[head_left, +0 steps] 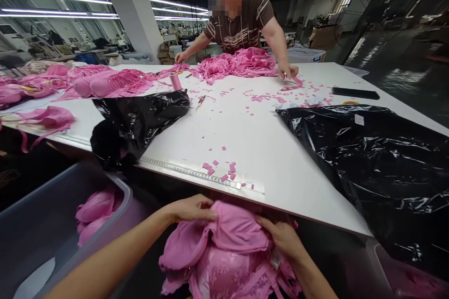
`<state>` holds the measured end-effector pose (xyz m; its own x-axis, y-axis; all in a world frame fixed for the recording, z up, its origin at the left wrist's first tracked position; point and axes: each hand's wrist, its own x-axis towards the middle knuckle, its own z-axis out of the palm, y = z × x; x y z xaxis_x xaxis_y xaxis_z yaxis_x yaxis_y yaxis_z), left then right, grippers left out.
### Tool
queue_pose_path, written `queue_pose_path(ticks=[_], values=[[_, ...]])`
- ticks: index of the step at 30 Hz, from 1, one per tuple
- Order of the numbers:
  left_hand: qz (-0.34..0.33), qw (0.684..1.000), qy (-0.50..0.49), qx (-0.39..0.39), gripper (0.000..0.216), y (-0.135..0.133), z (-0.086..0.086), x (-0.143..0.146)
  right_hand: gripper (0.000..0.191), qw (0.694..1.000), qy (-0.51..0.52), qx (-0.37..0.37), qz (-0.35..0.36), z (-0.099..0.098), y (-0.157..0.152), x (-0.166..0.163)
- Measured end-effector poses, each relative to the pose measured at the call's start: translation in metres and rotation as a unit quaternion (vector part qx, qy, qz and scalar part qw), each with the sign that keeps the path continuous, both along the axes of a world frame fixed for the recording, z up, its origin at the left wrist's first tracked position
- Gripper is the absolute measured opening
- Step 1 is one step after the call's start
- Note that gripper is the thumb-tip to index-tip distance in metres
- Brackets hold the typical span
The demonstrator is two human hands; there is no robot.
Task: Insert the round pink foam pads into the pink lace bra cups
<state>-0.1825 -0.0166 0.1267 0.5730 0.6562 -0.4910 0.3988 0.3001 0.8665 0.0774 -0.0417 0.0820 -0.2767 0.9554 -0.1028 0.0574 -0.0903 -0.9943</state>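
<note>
A pink bra (238,226) is held up near the table's front edge between my two hands. My left hand (194,209) pinches its upper left side, the thumb and fingers closed on the fabric. On its right side my right hand (280,236) grips the edge, with part of its fingers hidden behind the cloth. Several more pink bras (224,271), some with lace cups, lie bunched just below, close to my lap. Small pink fabric squares (224,178) are scattered on the table beside a measuring tape (182,169) along the front edge.
Across the white table (245,135) a co-worker (238,23) handles a pink pile (238,63). Black plastic bags (140,117) (379,149) lie left and right. A grey bin (122,187) with bras stands at lower left. Thread spool (176,81) and snips (201,101) sit mid-table.
</note>
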Motion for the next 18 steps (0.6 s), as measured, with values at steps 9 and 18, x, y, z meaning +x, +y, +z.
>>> queue_pose_path(ticks=[9,18], values=[[-0.141,0.934,0.173,0.278,0.018,-0.03,0.028,-0.017,0.03,0.987,-0.134,0.073,0.044,0.005,-0.015,0.035],[-0.331,0.795,0.195,0.469,0.021,-0.047,0.095,0.025,0.051,0.772,-0.268,0.504,0.279,0.1,-0.002,-0.031]])
